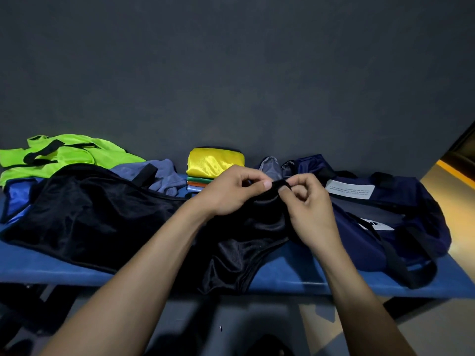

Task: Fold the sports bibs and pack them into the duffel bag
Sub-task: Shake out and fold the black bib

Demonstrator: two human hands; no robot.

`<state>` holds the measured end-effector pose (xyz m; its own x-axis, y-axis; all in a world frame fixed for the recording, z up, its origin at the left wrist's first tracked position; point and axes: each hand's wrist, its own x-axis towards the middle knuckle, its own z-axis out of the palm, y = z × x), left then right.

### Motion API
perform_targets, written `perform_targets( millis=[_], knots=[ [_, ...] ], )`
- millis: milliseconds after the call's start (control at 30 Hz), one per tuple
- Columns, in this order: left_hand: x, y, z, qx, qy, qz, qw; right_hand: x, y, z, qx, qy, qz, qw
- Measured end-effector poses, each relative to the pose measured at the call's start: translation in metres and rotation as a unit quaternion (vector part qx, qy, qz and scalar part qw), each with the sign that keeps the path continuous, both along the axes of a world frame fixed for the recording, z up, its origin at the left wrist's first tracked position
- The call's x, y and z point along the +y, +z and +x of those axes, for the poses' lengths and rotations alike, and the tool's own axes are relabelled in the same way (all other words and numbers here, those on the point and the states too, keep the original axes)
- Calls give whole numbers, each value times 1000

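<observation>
Pinching the same shoulder strap between thumb and fingers, the left hand point(226, 194) and the right hand point(308, 201) were both closed on the black mesh sports bib point(102, 217). That bib lay spread across the blue bench point(295, 276), its lower edge hanging just over the front lip, with the gripped strap raised at mid-bench.

In my judgement the mesh fabric would handle as light, limp and somewhat slippery. It would hold no shape of its own and would sag wherever unsupported. The bound straps and hem appeared the firmest places to take hold; a grip on the open mesh would likely bunch it.

A small stack of folded bibs point(214, 165), yellow on top with green, orange and pale blue edges beneath, stood against the dark wall behind the hands. Unfolded items lay at the left: a neon green bib with black trim point(64, 155), a grey-blue bib point(156, 176) and a bright blue bib point(18, 196), partly under the black one.

The navy fabric duffel bag point(385, 214) sat at the right end of the bench, just beside the right hand, its opening slack. A white label on its upper panel carried small print too fine to read. A second white patch lower down showed only the letters "UE", the rest being covered by a strap.
</observation>
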<state>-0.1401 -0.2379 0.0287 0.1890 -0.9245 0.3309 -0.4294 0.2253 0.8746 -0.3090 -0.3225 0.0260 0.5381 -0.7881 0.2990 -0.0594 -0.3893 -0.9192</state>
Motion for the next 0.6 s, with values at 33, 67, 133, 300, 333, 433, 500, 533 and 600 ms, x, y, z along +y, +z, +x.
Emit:
perform_targets(
  millis=[33,67,133,300,333,433,500,533,600],
  knots=[
    [-1,-2,0,-8,2,1,1000,-1,-1,1,-2,8,52,999],
    [0,-4,1,-13,5,3,1000,-1,-2,3,-2,20,109,994],
    [1,-10,3,-16,20,3,1000,-4,-5,4,12,41,201,979],
    [23,-34,13,-99,191,-63,975,-17,-17,7,40,10,271,962],
    [33,-42,13,-147,203,-57,966,-20,-20,7,44,-7,272,961],
    [64,-75,14,-356,170,26,918,-30,-33,8,71,-68,220,971],
    [83,-98,22,-434,161,119,879,-30,-39,8,99,-106,133,980],
    [91,-107,26,-444,164,174,864,-29,-38,9,108,-121,78,984],
    [102,-120,33,-434,163,262,846,-26,-33,9,107,-143,-19,984]
  ],
)
